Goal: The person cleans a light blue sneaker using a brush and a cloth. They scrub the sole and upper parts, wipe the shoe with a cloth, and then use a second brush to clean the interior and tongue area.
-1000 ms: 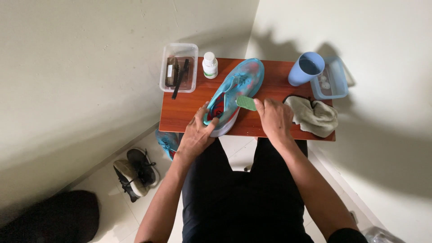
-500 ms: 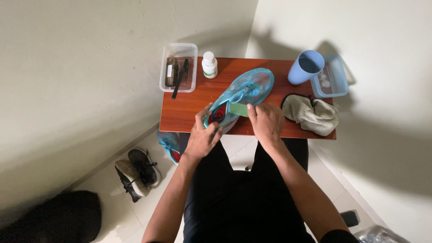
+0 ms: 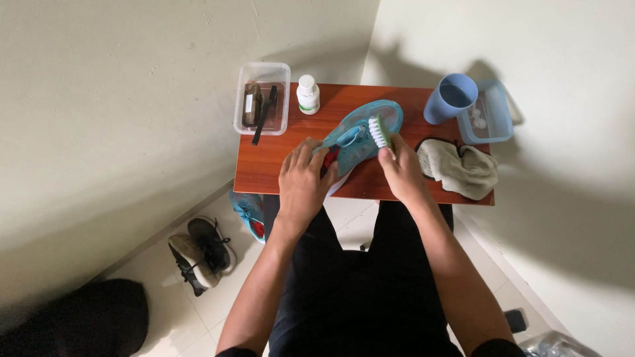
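One teal shoe (image 3: 357,135) lies slantwise on the reddish desk (image 3: 264,173), toe toward the far edge and heel toward the person. The left hand (image 3: 303,178) rests over the heel end, fingers curled down onto it, apparently to keep the shoe from sliding. The right hand (image 3: 400,168) has its fingers closed around the handle of a small brush (image 3: 380,132), whose white bristles sit against the shoe's side near the toe, an angle that seems to suit scrubbing. Just right of that hand lies a crumpled grey-green cloth (image 3: 460,168), within easy reach. Beyond it stand a blue cup (image 3: 451,98) and a clear tub (image 3: 489,112) holding small pale items. At the far left edge are a white bottle (image 3: 307,94) and a clear box (image 3: 263,99) with dark brushes inside. On the floor below, a matching teal shoe (image 3: 248,213) shows under the desk edge, with a pair of dark shoes (image 3: 202,252) nearby.
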